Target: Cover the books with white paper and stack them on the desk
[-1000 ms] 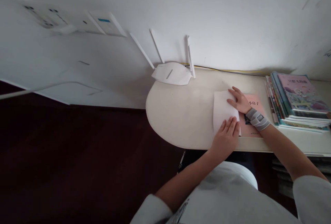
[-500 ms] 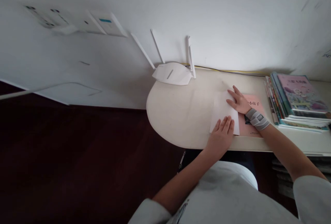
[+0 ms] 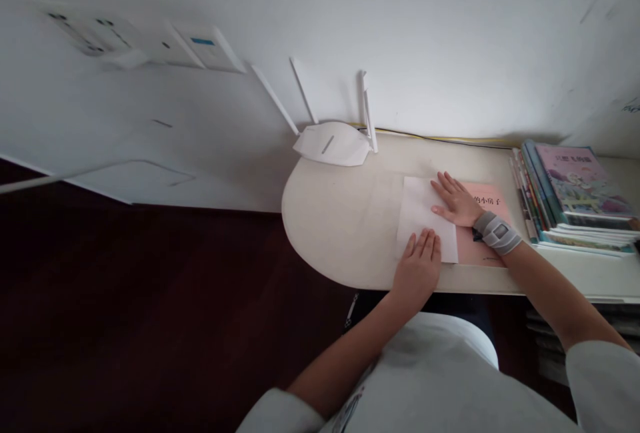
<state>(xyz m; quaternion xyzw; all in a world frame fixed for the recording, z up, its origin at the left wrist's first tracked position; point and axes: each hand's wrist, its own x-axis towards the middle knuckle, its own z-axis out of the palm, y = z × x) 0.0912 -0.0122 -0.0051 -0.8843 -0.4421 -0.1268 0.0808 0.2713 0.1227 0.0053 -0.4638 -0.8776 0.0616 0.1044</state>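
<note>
Pale wall [image 3: 450,53] is rising behind a rounded, cream-coloured surface [image 3: 330,219], and dark floor [image 3: 150,306] is spreading out to the left. On the surface, a white sheet [image 3: 417,209] is lying against a pink booklet [image 3: 480,249], covering part of its left side. Whether the sheet is joined to the booklet or loose, the view is not making clear.

Compared with a second ago, the sheet is reaching further left and is lying flatter, with its near edge now resting close to the surface. More of the booklet's printed title is showing too. That change is suggesting that the two hands are pressing and smoothing the sheet down rather than lifting it.

The left hand [image 3: 419,266] is resting palm-down on the sheet's near part, fingers close together and gripping nothing; it is sitting further left than before. The right hand [image 3: 457,205], with a grey wristband [image 3: 499,233] behind it, is lying flat across the sheet and the booklet, thumb held apart and fingers closer together than earlier. It is pinching nothing either.

Further right, a stack of books [image 3: 583,179] is standing unchanged, and a white router [image 3: 333,144] is sitting by the wall, a yellow cable [image 3: 450,139] running behind.
</note>
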